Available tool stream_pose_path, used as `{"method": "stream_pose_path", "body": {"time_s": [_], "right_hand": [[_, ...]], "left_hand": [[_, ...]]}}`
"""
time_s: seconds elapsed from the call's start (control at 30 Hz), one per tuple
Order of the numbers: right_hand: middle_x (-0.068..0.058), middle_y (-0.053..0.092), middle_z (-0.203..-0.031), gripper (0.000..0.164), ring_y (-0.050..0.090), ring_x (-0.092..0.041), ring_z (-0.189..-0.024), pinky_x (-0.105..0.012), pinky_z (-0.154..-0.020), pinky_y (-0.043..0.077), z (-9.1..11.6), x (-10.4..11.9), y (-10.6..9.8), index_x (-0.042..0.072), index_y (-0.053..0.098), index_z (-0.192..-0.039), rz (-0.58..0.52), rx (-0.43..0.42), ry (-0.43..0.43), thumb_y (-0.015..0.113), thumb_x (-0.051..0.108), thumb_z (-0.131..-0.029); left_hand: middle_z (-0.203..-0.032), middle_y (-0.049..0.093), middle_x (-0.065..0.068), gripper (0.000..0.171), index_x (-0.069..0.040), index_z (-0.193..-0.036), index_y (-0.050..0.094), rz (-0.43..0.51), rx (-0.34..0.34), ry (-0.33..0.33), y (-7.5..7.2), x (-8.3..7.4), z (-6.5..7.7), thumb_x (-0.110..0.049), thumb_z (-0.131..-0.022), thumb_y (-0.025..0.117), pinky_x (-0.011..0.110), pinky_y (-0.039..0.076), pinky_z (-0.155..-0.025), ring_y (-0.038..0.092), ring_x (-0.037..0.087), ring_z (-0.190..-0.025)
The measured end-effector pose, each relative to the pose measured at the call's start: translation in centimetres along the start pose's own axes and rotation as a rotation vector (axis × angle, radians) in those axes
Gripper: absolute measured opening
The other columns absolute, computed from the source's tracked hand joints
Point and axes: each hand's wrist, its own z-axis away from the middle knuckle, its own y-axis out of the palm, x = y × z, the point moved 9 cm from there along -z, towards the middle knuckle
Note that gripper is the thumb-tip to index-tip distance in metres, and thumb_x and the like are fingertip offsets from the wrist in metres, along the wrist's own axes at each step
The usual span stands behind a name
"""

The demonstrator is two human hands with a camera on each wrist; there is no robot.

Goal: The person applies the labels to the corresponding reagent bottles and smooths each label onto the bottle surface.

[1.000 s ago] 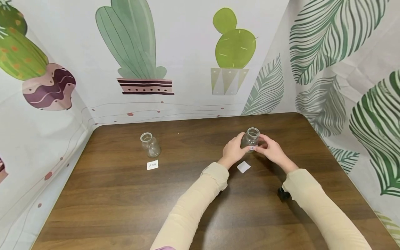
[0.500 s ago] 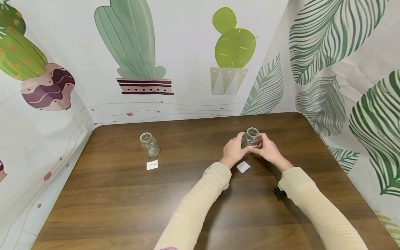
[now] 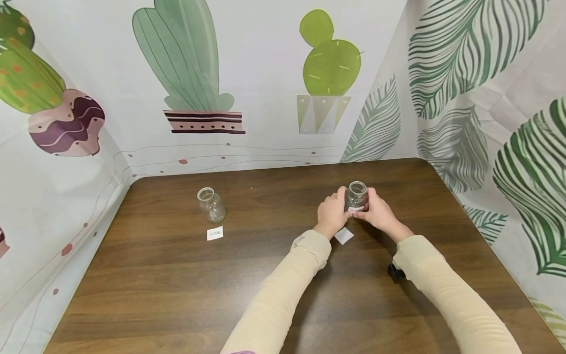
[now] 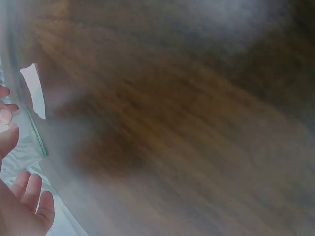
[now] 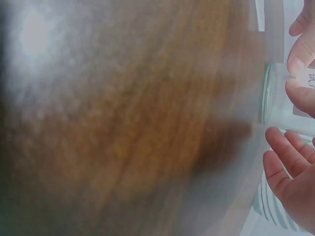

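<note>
A clear glass jar (image 3: 355, 199) stands at the right of the table, and both hands grip it. My left hand (image 3: 332, 211) wraps its left side; my right hand (image 3: 380, 211) holds its right side. Across the jar's front, low down, is a white label (image 3: 355, 209) with small writing. In the right wrist view the two thumbs meet by the label's edge, and the jar (image 5: 278, 108) shows in part. Just in front of the left hand lies a blank white paper piece (image 3: 344, 236). Some fingertips are hidden behind the glass.
On the left stands a second clear jar (image 3: 213, 206), with a white slip (image 3: 215, 233) bearing handwriting in front of it. A brown wooden table (image 3: 177, 295) meets a patterned cloth backdrop (image 3: 265, 73). Something black (image 3: 395, 272) sits under the right cuff.
The thumbs have moved apart over the jar's front, so more of the label shows. The right hand has shifted slightly left. The second jar and slip stay put.
</note>
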Motion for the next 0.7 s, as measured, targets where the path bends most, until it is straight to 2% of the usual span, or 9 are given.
{"method": "stream_pose_path", "body": {"time_s": [0.1, 0.27, 0.5, 0.7], "right_hand": [[-0.014, 0.053, -0.079, 0.062, 0.051, -0.023, -0.070, -0.030, -0.061, 0.038, 0.06, 0.16, -0.20, -0.002, 0.033, -0.112, 0.018, -0.001, -0.008, 0.074, 0.013, -0.068], [-0.016, 0.055, -0.083, 0.059, 0.054, -0.025, -0.073, -0.030, -0.061, 0.041, 0.26, 0.45, -0.46, -0.002, 0.034, -0.114, 0.004, 0.009, -0.028, 0.071, 0.008, -0.070], [-0.022, 0.058, -0.096, 0.053, 0.060, -0.028, -0.076, -0.032, -0.060, 0.046, 0.51, 0.49, -0.67, -0.001, 0.036, -0.113, -0.023, 0.021, -0.065, 0.068, 0.003, -0.072], [-0.023, 0.060, -0.100, 0.050, 0.062, -0.032, -0.080, -0.039, -0.067, 0.050, 0.68, 0.30, -0.85, 0.002, 0.038, -0.116, -0.051, 0.040, -0.074, 0.066, 0.003, -0.074]], "left_hand": [[-0.100, 0.062, -0.001, 0.069, -0.021, -0.122, 0.032, -0.021, 0.001, 0.010, 0.17, -0.04, 0.05, -0.047, -0.069, 0.068, 0.029, 0.047, -0.065, 0.060, 0.015, -0.085], [-0.100, 0.064, -0.002, 0.065, -0.021, -0.122, 0.035, 0.003, 0.021, 0.030, 0.39, 0.31, 0.09, -0.047, -0.071, 0.066, 0.029, 0.047, -0.066, 0.061, 0.015, -0.085], [-0.106, 0.064, -0.003, 0.061, -0.021, -0.124, 0.034, 0.059, 0.069, 0.114, 0.31, 0.43, -0.08, -0.040, -0.076, 0.064, 0.029, 0.049, -0.069, 0.063, 0.015, -0.088], [-0.105, 0.064, -0.002, 0.056, -0.019, -0.126, 0.034, 0.103, 0.124, 0.168, -0.01, 0.49, -0.17, -0.036, -0.081, 0.061, 0.029, 0.049, -0.072, 0.063, 0.016, -0.089]]}}
